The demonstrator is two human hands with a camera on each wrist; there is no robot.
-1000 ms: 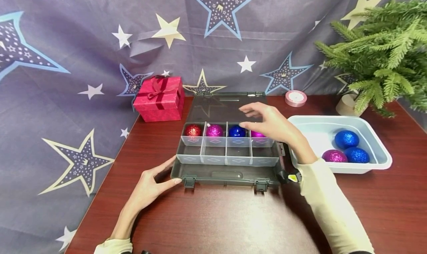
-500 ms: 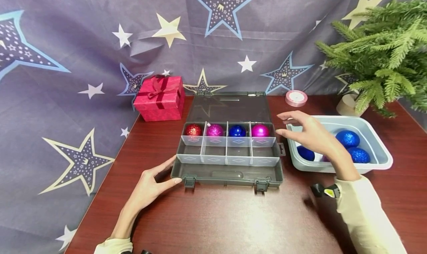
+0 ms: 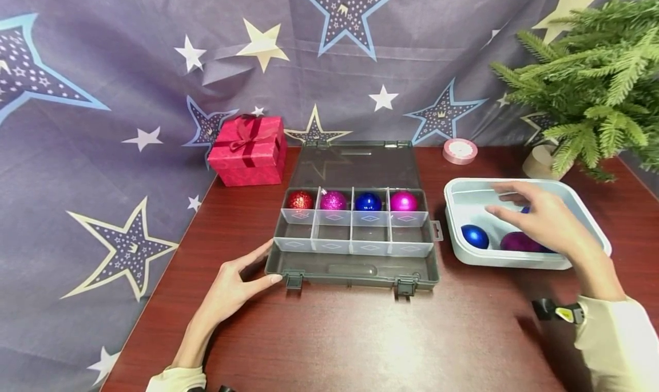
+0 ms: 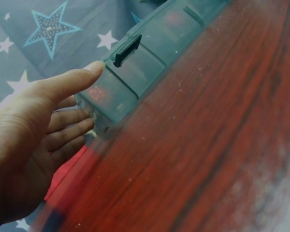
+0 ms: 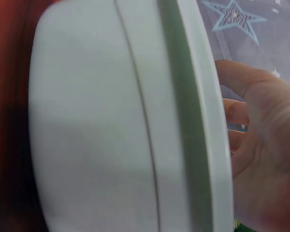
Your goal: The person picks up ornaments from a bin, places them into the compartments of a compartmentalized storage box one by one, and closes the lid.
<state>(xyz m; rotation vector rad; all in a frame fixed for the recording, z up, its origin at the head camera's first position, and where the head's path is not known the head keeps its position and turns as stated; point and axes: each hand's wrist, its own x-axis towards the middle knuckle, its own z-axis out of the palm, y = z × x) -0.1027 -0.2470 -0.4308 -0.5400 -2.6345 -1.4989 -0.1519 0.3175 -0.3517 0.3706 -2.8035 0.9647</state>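
My left hand (image 3: pixel 229 289) rests at the left front corner of a dark see-through plastic organizer box (image 3: pixel 311 267). Its thumb touches the front and its straight fingers lie along the side. In the box's back row sit a red glitter ball (image 3: pixel 300 201), a pink glitter ball (image 3: pixel 333 201), a shiny blue ball (image 3: pixel 368 202) and a magenta ball (image 3: pixel 404 201), one per compartment. Over the pale blue tray (image 3: pixel 479 258) hovers my right hand (image 3: pixel 551 220), fingers apart, holding nothing. Below it lie a blue ball (image 3: pixel 475 237) and a purple ball (image 3: pixel 517 242); others are mostly hidden by the hand.
The box lid (image 3: pixel 355 166) lies back behind the compartments. A red gift box (image 3: pixel 248 154) stands at the back left. A pink ribbon roll (image 3: pixel 460 151) and a small artificial fir tree (image 3: pixel 592 100) stand at the back right. Behind hangs a star-patterned cloth (image 3: pixel 329 77).
My right hand has moved right, from above the box to above the tray, uncovering the magenta ball and then the blue ball at the tray's left. My left hand has stayed put.
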